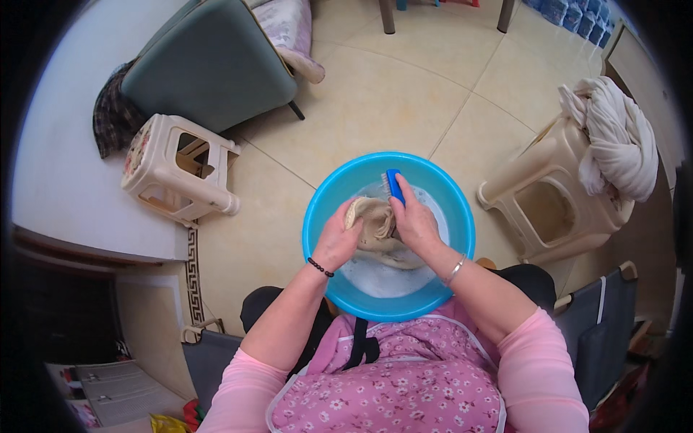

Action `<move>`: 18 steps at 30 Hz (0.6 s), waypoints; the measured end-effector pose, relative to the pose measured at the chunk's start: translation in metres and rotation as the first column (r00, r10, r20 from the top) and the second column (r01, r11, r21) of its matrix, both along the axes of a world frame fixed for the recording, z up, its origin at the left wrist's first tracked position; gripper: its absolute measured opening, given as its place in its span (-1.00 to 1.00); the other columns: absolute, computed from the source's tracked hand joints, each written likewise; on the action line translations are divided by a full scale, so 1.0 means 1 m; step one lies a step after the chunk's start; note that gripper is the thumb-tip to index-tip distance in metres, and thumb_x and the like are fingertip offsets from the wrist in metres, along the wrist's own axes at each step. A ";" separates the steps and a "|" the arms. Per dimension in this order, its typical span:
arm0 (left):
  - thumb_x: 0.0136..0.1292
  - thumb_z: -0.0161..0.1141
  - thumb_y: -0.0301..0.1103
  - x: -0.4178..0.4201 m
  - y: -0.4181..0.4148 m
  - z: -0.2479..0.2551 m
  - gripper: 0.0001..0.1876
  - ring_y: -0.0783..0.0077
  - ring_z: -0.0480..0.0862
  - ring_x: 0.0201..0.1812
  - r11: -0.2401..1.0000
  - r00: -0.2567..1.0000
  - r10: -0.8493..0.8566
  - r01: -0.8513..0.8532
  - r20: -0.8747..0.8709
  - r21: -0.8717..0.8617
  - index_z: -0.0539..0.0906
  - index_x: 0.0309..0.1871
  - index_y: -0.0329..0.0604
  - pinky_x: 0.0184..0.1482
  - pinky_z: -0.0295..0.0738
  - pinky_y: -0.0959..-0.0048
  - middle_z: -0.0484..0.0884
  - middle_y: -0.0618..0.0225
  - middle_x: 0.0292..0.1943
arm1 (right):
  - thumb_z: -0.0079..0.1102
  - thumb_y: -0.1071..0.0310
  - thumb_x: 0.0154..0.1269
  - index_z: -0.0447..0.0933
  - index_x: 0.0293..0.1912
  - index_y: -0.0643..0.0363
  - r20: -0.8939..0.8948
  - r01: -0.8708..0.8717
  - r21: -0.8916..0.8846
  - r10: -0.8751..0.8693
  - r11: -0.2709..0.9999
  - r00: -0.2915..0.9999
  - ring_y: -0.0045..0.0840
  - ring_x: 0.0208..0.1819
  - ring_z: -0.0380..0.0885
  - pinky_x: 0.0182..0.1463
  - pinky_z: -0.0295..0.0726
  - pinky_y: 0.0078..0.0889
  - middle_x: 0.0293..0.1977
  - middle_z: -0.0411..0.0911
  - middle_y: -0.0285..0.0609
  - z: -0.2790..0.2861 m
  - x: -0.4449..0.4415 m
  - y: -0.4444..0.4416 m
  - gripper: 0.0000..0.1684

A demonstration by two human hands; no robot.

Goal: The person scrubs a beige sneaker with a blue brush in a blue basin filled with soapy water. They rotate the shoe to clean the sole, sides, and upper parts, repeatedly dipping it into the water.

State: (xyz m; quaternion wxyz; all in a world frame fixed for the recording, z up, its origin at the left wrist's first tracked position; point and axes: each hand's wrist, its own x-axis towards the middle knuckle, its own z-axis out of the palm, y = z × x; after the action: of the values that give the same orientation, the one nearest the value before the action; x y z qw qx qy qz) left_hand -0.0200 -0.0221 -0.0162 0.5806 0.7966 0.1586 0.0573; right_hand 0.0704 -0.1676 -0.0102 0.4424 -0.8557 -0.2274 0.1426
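A round blue plastic basin (320, 187) with foamy, soapy water (381, 279) stands before me, close to my lap. My left hand (338, 233) grips the left edge of a wet beige cloth article (373, 211), holding it above the suds. Folds or cords bunch on its right side; its exact kind is unclear. In my right hand (417, 222) is a blue scrubbing brush (396, 187), with pale bristles facing left. The brush is at the article's upper right; the right hand hides some of the cloth. More beige cloth (403, 263) lies low in the water.
A cream plastic stool (178, 168) stands at left beside a grey-green chair (211, 65). At right, another plastic stool (503, 216) bears a twisted white cloth (620, 140). Table legs (387, 16) and wrapped bottle packs (574, 16) are at the far side, on tiled floor (390, 97).
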 end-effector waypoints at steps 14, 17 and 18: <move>0.13 0.04 -0.64 0.002 -0.007 0.011 -0.30 0.33 0.52 0.09 0.855 0.992 0.047 -0.100 -0.115 -0.508 0.18 0.40 -0.12 0.13 0.44 0.42 0.47 0.20 0.12 | -0.12 0.10 0.43 0.00 0.43 -0.12 0.118 -0.099 0.179 0.079 0.979 0.990 0.04 -0.35 0.60 -0.24 0.55 0.05 -0.36 0.61 0.17 0.016 -0.029 0.012 -0.35; 0.10 0.03 -0.72 0.000 -0.002 0.011 -0.19 0.33 0.52 0.10 0.919 0.992 -0.065 0.017 -0.108 -0.394 0.05 0.44 -0.01 0.00 0.55 0.39 0.44 0.24 0.12 | -0.12 0.10 0.42 0.01 0.42 -0.14 0.135 -0.068 0.065 0.059 0.996 0.989 0.04 -0.34 0.60 -0.25 0.54 0.05 -0.36 0.60 0.19 -0.005 -0.026 0.012 -0.36; 0.03 -0.01 -0.69 -0.001 -0.005 0.016 -0.23 0.35 0.51 0.07 0.883 0.996 -0.050 0.012 -0.069 -0.470 0.11 0.40 -0.15 0.09 0.46 0.45 0.40 0.15 0.12 | -0.11 0.11 0.42 0.02 0.42 -0.14 0.045 -0.042 -0.032 0.044 0.999 0.998 0.05 -0.33 0.60 -0.24 0.54 0.06 -0.36 0.60 0.19 -0.005 -0.013 0.008 -0.36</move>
State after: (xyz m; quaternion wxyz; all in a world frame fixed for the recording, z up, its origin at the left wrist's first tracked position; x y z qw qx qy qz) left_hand -0.0210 -0.0269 0.0001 0.7499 0.6367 0.1779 -0.0236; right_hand 0.0579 -0.1600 -0.0154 0.4208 -0.8603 -0.2536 0.1362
